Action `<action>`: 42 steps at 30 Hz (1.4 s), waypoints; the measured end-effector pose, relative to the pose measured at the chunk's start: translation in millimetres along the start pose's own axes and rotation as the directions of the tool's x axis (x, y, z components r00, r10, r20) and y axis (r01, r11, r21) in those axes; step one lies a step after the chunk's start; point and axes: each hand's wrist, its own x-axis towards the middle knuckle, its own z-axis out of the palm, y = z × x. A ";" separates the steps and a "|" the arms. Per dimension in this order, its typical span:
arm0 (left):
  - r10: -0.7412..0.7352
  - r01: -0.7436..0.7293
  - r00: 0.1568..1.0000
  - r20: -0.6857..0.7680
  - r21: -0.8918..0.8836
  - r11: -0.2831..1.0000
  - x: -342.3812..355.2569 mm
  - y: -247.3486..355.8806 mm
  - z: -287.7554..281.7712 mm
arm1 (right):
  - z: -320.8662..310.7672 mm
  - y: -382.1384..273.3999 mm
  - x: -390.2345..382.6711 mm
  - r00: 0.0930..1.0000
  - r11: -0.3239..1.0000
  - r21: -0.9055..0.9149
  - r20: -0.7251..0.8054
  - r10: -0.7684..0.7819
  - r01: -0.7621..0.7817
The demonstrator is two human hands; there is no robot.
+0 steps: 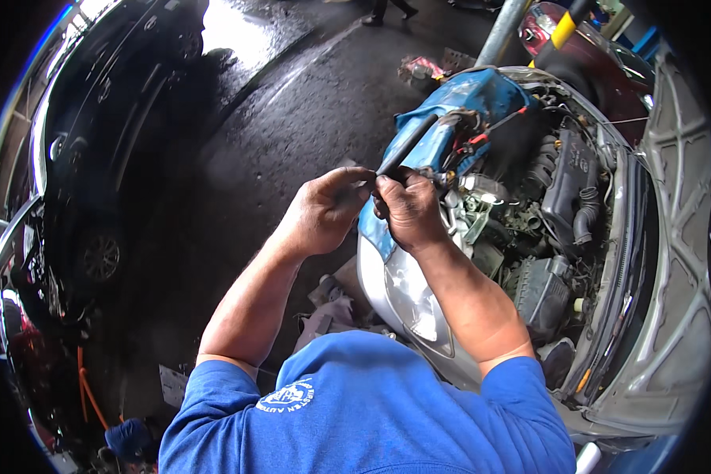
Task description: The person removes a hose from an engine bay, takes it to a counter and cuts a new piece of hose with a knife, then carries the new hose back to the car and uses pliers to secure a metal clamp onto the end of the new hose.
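black tube (411,144) pointed toward half past one; left hand (325,209) and right hand (411,208) both pinched its near end, presumably for steadiness!

I hold a black rod (410,144) by its near end in my right hand (409,208), my left hand's (330,205) fingertips close against that end, their exact grip hidden. Beside me a silver car (374,272) stands with its hood (679,201) raised and engine (565,186) bare, a blue cover (426,110) draped over its front edge. Across the dark, wet-looking floor (253,150), a black car (95,134) stands to my left.
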 end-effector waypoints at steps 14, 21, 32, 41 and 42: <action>-0.616 0.575 0.788 0.006 -0.362 0.733 -20.9 -137.7 -85.6 | 60.9 148.6 27.3 0.995 0.942 -0.332 0.057 0.076 -0.053; -0.669 0.650 0.741 0.057 -0.312 0.693 -41.8 -183.0 -128.2 | 91.2 222.1 33.8 0.963 0.942 -0.263 0.111 0.246 -0.211; -0.679 0.663 0.708 -0.192 -0.151 0.733 -63.8 -199.6 -162.5 | 92.7 236.4 66.4 0.940 0.820 -0.570 0.252 0.231 -0.049; -0.679 0.606 0.617 -0.397 -0.311 0.732 -123.2 -221.4 -219.3 | 11.9 272.7 76.8 0.916 0.584 -0.749 -0.074 0.395 -0.313; -0.649 0.585 0.640 -0.412 -0.286 0.759 -127.5 -225.7 -225.8 | -0.2 271.6 79.4 0.875 0.539 -0.735 -0.154 0.459 -0.412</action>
